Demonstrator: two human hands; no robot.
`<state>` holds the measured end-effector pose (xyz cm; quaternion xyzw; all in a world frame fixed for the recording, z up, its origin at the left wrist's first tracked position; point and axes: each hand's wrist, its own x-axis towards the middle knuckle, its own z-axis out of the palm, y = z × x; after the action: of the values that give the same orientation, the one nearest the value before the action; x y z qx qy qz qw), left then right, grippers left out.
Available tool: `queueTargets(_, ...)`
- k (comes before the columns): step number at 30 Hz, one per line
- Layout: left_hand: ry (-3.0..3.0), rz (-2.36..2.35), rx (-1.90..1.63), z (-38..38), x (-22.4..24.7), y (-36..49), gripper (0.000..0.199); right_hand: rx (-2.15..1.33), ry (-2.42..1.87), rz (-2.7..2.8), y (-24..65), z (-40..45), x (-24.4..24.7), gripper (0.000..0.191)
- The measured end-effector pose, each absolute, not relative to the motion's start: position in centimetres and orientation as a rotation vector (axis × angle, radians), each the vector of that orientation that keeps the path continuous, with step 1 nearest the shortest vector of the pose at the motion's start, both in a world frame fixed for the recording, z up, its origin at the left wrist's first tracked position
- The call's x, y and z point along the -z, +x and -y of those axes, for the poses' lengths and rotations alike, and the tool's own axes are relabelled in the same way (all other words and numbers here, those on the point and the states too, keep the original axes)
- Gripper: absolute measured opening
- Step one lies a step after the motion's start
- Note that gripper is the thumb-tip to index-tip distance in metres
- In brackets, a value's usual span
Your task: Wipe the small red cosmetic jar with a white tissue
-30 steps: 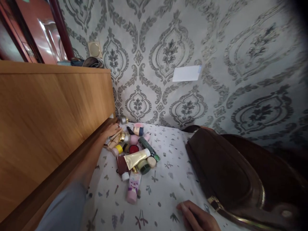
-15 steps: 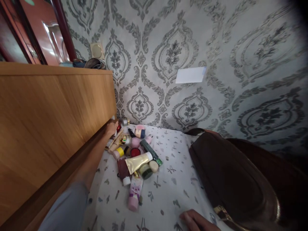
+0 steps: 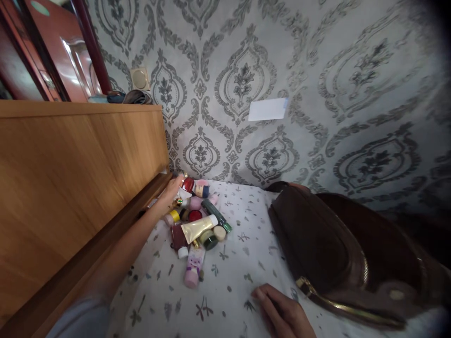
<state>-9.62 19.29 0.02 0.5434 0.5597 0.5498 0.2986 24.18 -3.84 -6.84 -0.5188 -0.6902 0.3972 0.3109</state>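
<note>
At the far end of the pile, beside the wooden cabinet, my left hand (image 3: 172, 188) is closed on a glossy red bottle (image 3: 187, 184); its fingertips are partly hidden. Near that hand lie a small jar with a dark blue band (image 3: 202, 191) and a pink round item (image 3: 195, 203). Closer to me are a gold tube with a white cap (image 3: 199, 228), a dark green tube (image 3: 216, 215), a dark red bottle (image 3: 178, 237) and a pink tube with a cartoon animal (image 3: 193, 267). My right hand (image 3: 283, 312) rests on the sheet, fingers curled, nothing visible in it.
A dark brown bag (image 3: 317, 234) with a gold zip lies at the right. The wooden cabinet (image 3: 88, 173) walls off the left side. Patterned wallpaper (image 3: 197, 94) rises behind, with a white card (image 3: 268, 109) on it. A printed white sheet (image 3: 232, 263) lies underneath.
My left hand has moved right, away from the cabinet edge, with the red bottle in it. My right hand shows more fully. The view has shifted slightly.
</note>
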Motion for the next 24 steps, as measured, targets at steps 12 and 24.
queueTargets(12,1.922,-1.344,-1.319,-9.5,-1.8,-2.8,0.040,-1.029,-1.288,1.739,23.4,4.8,5.8,0.042)
queueTargets(24,2.373,-1.308,-0.826,0.3,0.6,5.7,0.024,-0.736,-1.139,1.682,23.7,4.0,8.1,0.062)
